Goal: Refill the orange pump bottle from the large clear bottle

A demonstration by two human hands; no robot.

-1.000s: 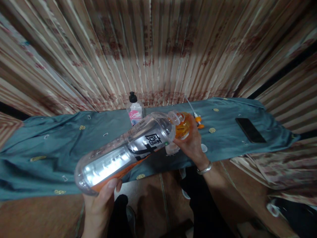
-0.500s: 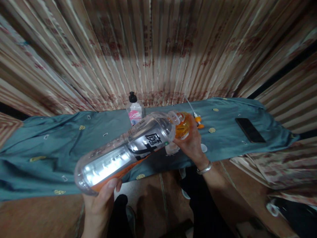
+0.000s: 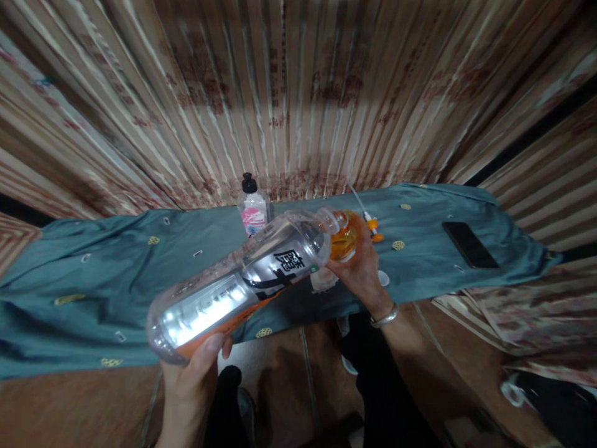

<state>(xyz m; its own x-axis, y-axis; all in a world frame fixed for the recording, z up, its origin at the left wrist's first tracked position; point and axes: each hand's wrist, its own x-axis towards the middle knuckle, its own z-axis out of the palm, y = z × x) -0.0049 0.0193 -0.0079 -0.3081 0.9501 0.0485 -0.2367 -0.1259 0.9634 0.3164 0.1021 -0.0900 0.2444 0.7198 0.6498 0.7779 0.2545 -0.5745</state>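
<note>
A large clear bottle (image 3: 242, 286) with a silver and orange label lies tilted in the air, its neck to the upper right. My left hand (image 3: 198, 367) is wrapped round its base end. At the neck, my right hand (image 3: 361, 267) grips a small container of orange liquid (image 3: 344, 241), whose top is against or very near the bottle's mouth; the exact contact is hard to see. An orange and white pump head (image 3: 373, 228) with a clear tube rests on the cloth just behind my right hand.
On the blue-green cloth (image 3: 112, 267) stand a black-topped pump bottle (image 3: 254, 208) and, below the big bottle's neck, a clear object (image 3: 323, 280). A round white piece (image 3: 383, 278) is by my right wrist. A black phone (image 3: 470, 244) lies right. Curtains (image 3: 303, 93) hang behind.
The base end of the large bottle and my left hand have shifted slightly to the right. My right hand and the orange container stay almost where they were.
</note>
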